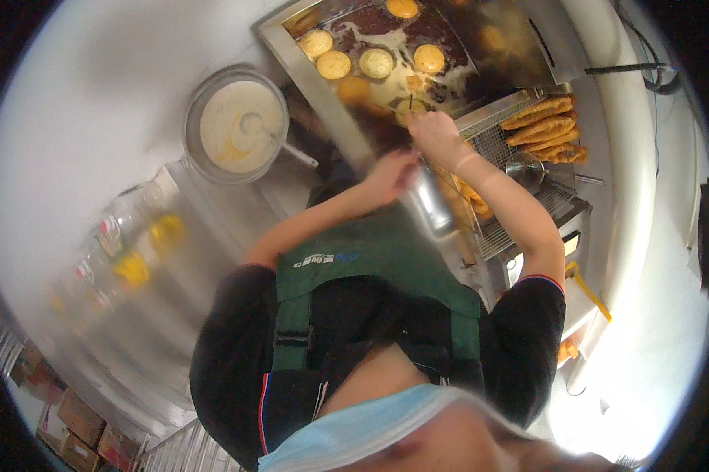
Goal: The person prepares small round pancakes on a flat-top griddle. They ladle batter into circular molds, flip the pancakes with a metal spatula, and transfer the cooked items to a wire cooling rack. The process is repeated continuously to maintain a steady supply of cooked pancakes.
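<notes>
My right hand (437,133) is closed over the near edge of a deep fryer (354,138), with a thin dark tool (411,101) showing at its fingertips. Just beyond them a pale round cake (406,112) is partly hidden. Blurred by motion, my left hand (394,174) is beside a shiny metal cylinder (431,203); whether it touches the cylinder cannot be told. Several round cakes float in foaming dark oil, among them a pale one (377,63) and a golden one (429,59). A small golden piece (413,82) lies in the foam.
Left of the fryer stands a metal pot (190,127) of pale batter with a ladle (300,156). Fried dough sticks (543,127) lie on a wire rack (489,144) at right, beside a round strainer (525,168). Bottles with yellow contents (131,269) stand at the left.
</notes>
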Demonstrator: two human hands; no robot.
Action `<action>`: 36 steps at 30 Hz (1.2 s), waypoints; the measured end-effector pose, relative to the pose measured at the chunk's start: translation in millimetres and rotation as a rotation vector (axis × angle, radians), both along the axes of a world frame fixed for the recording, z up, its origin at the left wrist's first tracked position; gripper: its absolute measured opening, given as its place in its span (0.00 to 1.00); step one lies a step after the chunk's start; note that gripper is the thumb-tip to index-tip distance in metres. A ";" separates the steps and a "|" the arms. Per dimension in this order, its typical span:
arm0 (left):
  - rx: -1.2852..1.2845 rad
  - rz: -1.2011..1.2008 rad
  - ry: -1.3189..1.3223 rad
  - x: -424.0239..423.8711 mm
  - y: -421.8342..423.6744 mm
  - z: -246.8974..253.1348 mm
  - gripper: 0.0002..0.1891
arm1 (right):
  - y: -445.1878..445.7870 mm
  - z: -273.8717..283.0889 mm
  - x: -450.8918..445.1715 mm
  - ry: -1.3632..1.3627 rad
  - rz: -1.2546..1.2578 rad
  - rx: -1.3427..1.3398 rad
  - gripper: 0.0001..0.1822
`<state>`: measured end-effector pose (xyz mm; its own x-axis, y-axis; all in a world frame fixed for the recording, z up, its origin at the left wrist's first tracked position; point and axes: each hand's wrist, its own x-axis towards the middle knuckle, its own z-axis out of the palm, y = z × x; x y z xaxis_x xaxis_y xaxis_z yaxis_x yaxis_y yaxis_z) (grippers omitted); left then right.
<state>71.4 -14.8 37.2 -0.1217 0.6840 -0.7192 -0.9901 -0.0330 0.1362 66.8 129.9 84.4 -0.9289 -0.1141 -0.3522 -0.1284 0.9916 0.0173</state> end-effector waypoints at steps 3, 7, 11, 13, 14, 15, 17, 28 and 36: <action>0.071 -0.030 0.009 -1.9 -5.7 -2.9 0.06 | 12.3 16.0 9.8 -0.046 -0.143 -0.085 0.16; 0.077 -0.030 -0.032 -6.9 -12.7 -12.3 0.06 | 39.2 0.3 32.4 0.117 -0.550 -0.604 0.24; 0.069 -0.033 -0.064 -17.0 -18.9 -14.7 0.06 | 49.6 10.9 60.5 -0.156 -1.145 -1.370 0.28; 0.067 -0.029 -0.100 -22.1 -21.0 -15.9 0.06 | 52.7 14.4 82.9 -0.062 -1.251 -1.578 0.27; 0.069 -0.036 -0.107 -25.0 -23.7 -17.3 0.06 | 57.4 20.8 94.4 -0.061 -1.261 -1.657 0.27; 0.064 -0.050 -0.122 -28.7 -24.5 -21.3 0.04 | 63.0 25.6 108.9 -0.007 -1.303 -1.686 0.25; 0.056 -0.049 -0.121 -35.4 -30.6 -28.6 0.05 | 72.9 33.9 140.0 0.099 -1.379 -1.739 0.23; -0.036 -0.073 -0.062 -53.1 -37.0 -8.9 0.09 | 131.9 45.7 320.6 0.292 -1.819 -1.014 0.26; -0.015 -0.067 -0.016 -53.4 -36.2 -9.0 0.09 | 165.8 -100.4 329.9 -0.135 -1.819 -0.686 0.16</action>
<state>18.0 -51.0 28.2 -0.0641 0.6795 -0.7309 -0.9921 0.0358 0.1203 396.7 295.7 -16.0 -0.0539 0.6697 -0.7407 0.9256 -0.2449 -0.2888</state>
